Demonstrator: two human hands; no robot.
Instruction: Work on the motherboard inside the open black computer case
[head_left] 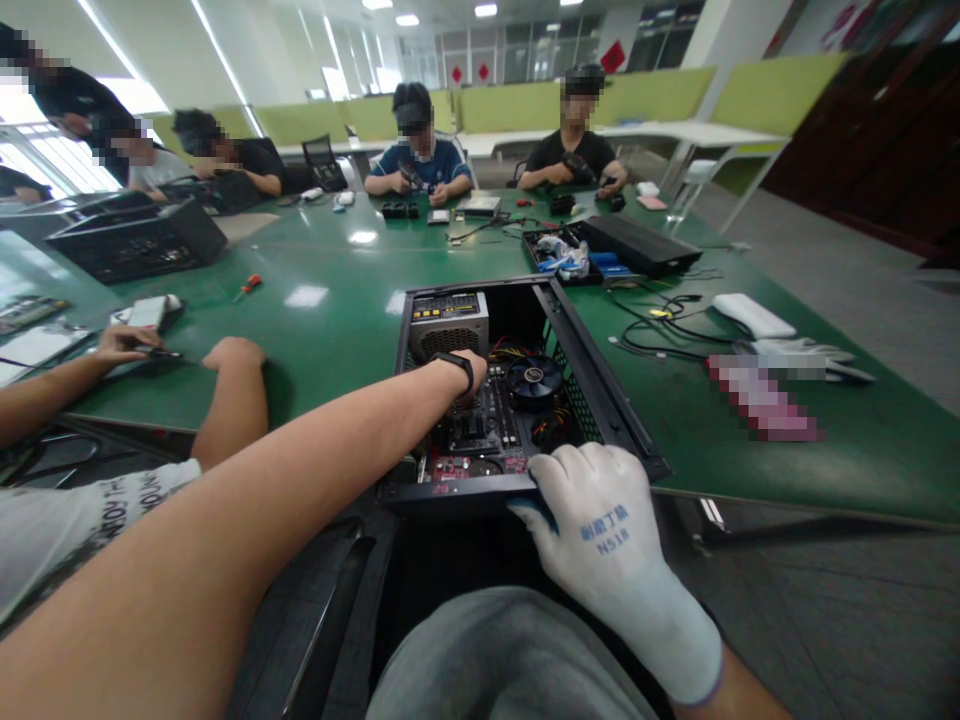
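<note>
Head view. Open computer case (pixel 457 490) lies at the near edge of the tabletop (pixel 337 345). Right hand (pixel 596 520), gloved, grips its near rim; left hand (pixel 471 372), bare, reaches inside, fingers hidden, so cannot tell whether it holds anything. Risks, judged: a hard pull on the rim could slide the case off the edge; the wristband (pixel 463 366) might snag wires (pixel 511 350) beside the fan (pixel 534 378). Surface: green, glossy, with a screwdriver (pixel 251 284) and cables (pixel 660 322). Room: office, green partitions (pixel 510 95), co-workers seated opposite (pixel 421 160).
</note>
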